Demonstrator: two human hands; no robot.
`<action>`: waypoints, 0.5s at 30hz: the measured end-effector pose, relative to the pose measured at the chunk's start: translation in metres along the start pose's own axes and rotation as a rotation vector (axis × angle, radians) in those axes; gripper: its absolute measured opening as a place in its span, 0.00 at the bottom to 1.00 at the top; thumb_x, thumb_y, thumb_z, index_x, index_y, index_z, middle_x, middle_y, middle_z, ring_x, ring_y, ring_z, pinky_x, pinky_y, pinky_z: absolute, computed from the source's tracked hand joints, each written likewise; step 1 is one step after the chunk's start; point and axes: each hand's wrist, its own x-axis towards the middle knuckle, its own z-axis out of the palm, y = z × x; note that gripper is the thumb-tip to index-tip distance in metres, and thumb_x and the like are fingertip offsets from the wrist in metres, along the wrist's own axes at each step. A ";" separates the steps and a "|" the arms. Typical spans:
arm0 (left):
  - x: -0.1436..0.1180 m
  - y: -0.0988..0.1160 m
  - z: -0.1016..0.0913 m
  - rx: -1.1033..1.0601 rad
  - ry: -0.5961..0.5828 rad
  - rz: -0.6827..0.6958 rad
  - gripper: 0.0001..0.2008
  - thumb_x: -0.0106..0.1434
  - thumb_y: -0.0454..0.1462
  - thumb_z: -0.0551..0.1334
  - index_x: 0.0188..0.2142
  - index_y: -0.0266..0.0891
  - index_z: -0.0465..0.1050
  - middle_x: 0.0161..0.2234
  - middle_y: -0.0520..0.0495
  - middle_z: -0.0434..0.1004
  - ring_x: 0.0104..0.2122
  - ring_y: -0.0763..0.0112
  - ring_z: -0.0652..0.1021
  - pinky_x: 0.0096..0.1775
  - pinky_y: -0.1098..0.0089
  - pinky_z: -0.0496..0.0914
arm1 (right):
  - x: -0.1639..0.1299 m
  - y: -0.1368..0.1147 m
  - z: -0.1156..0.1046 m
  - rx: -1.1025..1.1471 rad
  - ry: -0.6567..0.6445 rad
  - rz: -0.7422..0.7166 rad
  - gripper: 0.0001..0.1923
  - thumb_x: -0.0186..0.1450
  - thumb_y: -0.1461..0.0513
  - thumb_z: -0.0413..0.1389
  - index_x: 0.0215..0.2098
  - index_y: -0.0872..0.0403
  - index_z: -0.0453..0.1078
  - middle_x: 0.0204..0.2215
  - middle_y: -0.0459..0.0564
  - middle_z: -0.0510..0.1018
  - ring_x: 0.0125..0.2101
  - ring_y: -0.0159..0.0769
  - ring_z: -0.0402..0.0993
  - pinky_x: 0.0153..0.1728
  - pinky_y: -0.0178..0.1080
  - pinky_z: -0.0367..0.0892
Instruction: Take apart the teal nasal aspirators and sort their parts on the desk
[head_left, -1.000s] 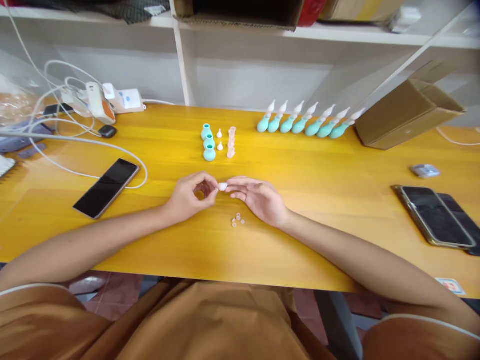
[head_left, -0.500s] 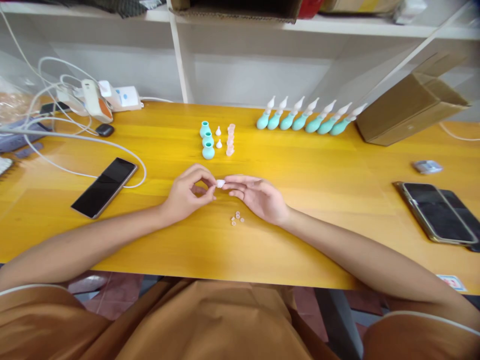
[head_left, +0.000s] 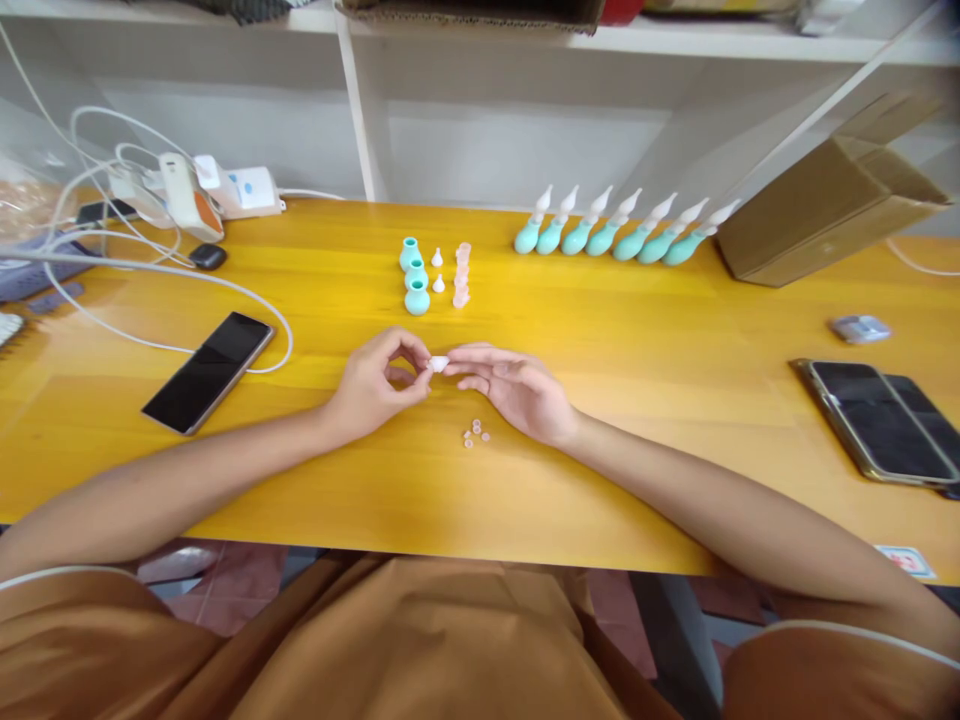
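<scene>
Head view: left hand point(head_left: 373, 385) and right hand point(head_left: 517, 388) meet fingertip to fingertip, both pinching narrow on 1 small white tip point(head_left: 438, 364) just above the yellow table point(head_left: 675, 400). Best kept level, with a light squeeze and no twist. The tip looks translucent, cone-like and soft. Pink rings point(head_left: 475, 434) lie near the right palm; teal bulbs point(head_left: 415, 278) sit beyond the fingers.
</scene>
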 end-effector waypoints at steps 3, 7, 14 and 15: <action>0.001 -0.001 0.001 -0.029 -0.006 -0.005 0.12 0.69 0.42 0.74 0.44 0.41 0.76 0.42 0.47 0.78 0.40 0.69 0.82 0.38 0.70 0.85 | 0.001 -0.001 -0.001 0.007 0.001 -0.003 0.19 0.66 0.53 0.63 0.52 0.49 0.86 0.56 0.55 0.88 0.59 0.50 0.83 0.60 0.49 0.76; 0.006 -0.001 0.001 -0.128 -0.063 -0.009 0.14 0.70 0.46 0.75 0.43 0.40 0.78 0.42 0.46 0.79 0.40 0.70 0.82 0.41 0.70 0.84 | 0.003 -0.002 -0.002 0.030 0.000 0.014 0.19 0.65 0.53 0.61 0.50 0.50 0.86 0.52 0.56 0.89 0.56 0.50 0.85 0.59 0.50 0.76; 0.012 0.002 0.000 -0.242 -0.107 -0.058 0.18 0.69 0.49 0.76 0.42 0.39 0.78 0.40 0.48 0.80 0.34 0.73 0.81 0.39 0.69 0.82 | 0.005 -0.003 -0.005 0.009 0.026 0.053 0.20 0.65 0.52 0.59 0.48 0.52 0.85 0.50 0.58 0.90 0.55 0.52 0.84 0.60 0.53 0.75; 0.013 0.003 0.000 -0.247 -0.109 -0.062 0.18 0.69 0.49 0.76 0.42 0.39 0.78 0.40 0.48 0.80 0.35 0.73 0.81 0.39 0.69 0.82 | 0.005 -0.003 -0.006 0.007 0.028 0.057 0.20 0.65 0.51 0.58 0.48 0.52 0.85 0.50 0.58 0.90 0.55 0.52 0.84 0.61 0.53 0.75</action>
